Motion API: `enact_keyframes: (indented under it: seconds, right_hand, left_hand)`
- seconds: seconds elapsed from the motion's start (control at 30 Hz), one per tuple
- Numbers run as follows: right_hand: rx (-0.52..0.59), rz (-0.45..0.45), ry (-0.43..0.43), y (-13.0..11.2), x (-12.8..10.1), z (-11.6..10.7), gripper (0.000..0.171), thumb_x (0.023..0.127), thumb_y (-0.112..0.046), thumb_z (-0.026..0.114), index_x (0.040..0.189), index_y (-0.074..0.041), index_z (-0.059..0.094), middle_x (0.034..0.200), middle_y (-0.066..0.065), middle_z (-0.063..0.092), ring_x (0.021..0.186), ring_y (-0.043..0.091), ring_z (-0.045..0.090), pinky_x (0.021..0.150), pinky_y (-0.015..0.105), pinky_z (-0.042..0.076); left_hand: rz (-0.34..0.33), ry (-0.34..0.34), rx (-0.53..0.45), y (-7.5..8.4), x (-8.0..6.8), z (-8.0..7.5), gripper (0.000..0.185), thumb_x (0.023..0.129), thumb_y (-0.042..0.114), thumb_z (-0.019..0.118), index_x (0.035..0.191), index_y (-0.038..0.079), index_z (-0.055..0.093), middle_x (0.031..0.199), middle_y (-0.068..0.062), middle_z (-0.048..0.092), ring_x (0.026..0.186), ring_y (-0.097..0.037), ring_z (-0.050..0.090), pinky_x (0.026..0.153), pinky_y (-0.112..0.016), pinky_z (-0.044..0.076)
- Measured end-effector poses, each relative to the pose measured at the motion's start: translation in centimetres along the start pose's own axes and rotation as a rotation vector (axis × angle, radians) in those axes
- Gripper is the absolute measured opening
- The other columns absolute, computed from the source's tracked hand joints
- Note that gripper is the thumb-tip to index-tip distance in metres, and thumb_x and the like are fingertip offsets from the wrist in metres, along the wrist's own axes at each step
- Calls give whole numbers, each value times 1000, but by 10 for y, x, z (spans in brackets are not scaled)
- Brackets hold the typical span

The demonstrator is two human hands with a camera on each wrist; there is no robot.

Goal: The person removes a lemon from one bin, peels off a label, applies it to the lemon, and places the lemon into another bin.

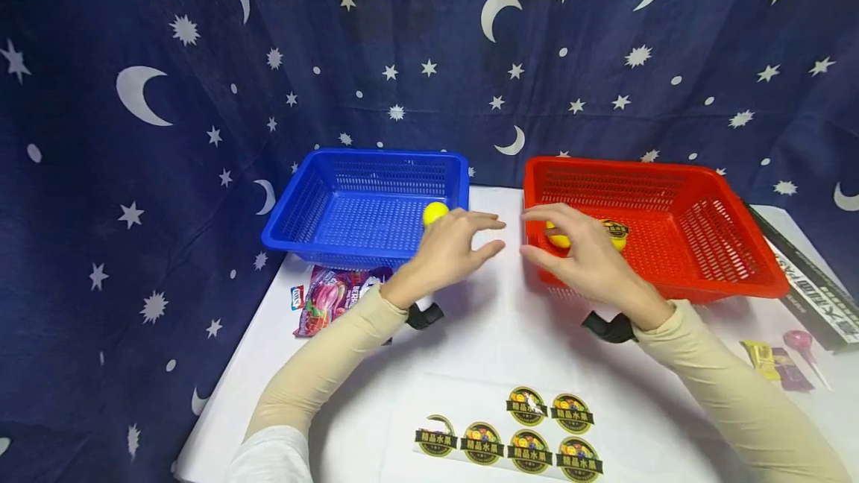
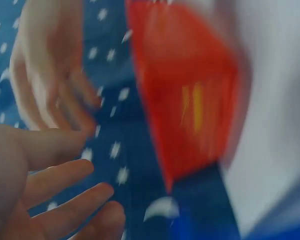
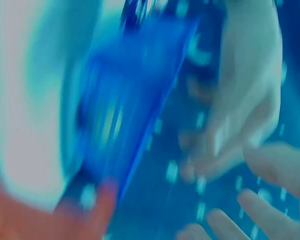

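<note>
In the head view my left hand (image 1: 451, 246) hovers at the right front corner of the blue basket (image 1: 362, 250), fingers relaxed and holding nothing. My right hand (image 1: 585, 253) is over the left side of the red basket (image 1: 705, 289), its fingers loosely bent with nothing between them. The two hands face each other across a gap. A round yellow object (image 1: 435, 213) lies in the blue basket, partly behind the left hand. Yellow objects (image 1: 558, 239) sit in the red basket, partly hidden by the right hand; a black fruit sticker (image 1: 614, 229) shows on one.
A sheet with several round fruit stickers (image 1: 482, 443) lies at the table's front. A purple candy bag (image 1: 329, 302) is beside the blue basket. To the right are a long black-and-white box (image 1: 805, 282), a pink lollipop (image 1: 798, 341) and small wrapped sweets (image 1: 761, 358). A starry curtain (image 1: 443, 28) hangs behind.
</note>
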State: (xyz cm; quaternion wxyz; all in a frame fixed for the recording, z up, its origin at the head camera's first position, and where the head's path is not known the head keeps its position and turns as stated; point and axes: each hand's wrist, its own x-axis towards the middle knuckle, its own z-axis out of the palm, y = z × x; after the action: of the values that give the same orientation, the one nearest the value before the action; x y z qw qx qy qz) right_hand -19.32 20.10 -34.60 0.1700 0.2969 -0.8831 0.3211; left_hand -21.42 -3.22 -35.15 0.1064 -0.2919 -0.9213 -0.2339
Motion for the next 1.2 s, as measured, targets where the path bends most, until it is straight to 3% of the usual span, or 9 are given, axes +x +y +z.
enact_keyframes:
  seconds: [0.13,0.2,0.27,0.4,0.47,0.6,0.9,1.2]
  right_hand:
    - [96,-26,-3,-26,1,37,38,86,-15,82,122,-7,71,122,9,72,105,25,71,83,37,61]
    - [122,9,-47,-32,4,54,42,89,-20,79,128,-6,68,127,10,70,107,26,71,84,40,62]
    - [113,63,-94,-32,8,69,49,93,-25,76,136,-6,63,137,14,64,109,28,71,86,43,62]
    - [71,179,-167,-27,15,94,65,96,-39,71,150,-8,52,156,21,47,114,35,70,98,54,55]
    - [56,215,-180,-26,16,103,68,97,-42,69,152,-8,50,161,22,41,124,38,66,105,61,49]
    - [53,229,-167,-25,17,112,68,96,-43,70,150,-6,52,162,21,39,140,40,52,110,68,41]
    - [65,208,-141,-27,17,113,64,94,-42,72,146,-7,56,160,19,43,142,38,51,112,62,43]
    - [66,207,-148,-25,18,112,64,94,-41,73,145,-6,57,160,21,43,142,40,50,114,60,42]
  left_hand:
    - [-168,-20,33,-35,2,-37,36,95,36,72,129,23,73,121,0,76,101,-22,68,79,-39,54]
    - [-250,-80,55,-54,7,-51,42,94,38,73,134,24,69,123,-1,75,98,-24,66,80,-42,53]
    - [-304,-179,82,-71,17,-60,50,94,42,73,140,25,65,130,-2,72,109,-27,66,91,-46,53]
    - [-327,-414,87,-100,40,-60,61,93,43,74,149,26,56,152,-3,57,140,-32,54,116,-55,42]
    - [-325,-515,78,-110,50,-56,65,93,41,75,152,26,51,156,-5,53,145,-32,48,121,-56,35]
    - [-323,-625,104,-124,65,-46,73,90,36,79,155,26,47,158,-8,50,148,-33,45,122,-57,33]
    - [-342,-727,102,-130,77,-19,80,84,39,85,154,26,49,162,-12,43,134,-33,56,107,-47,52]
    - [-301,-624,173,-128,76,-6,77,75,38,91,144,21,61,149,-9,60,133,-30,58,115,-49,45]
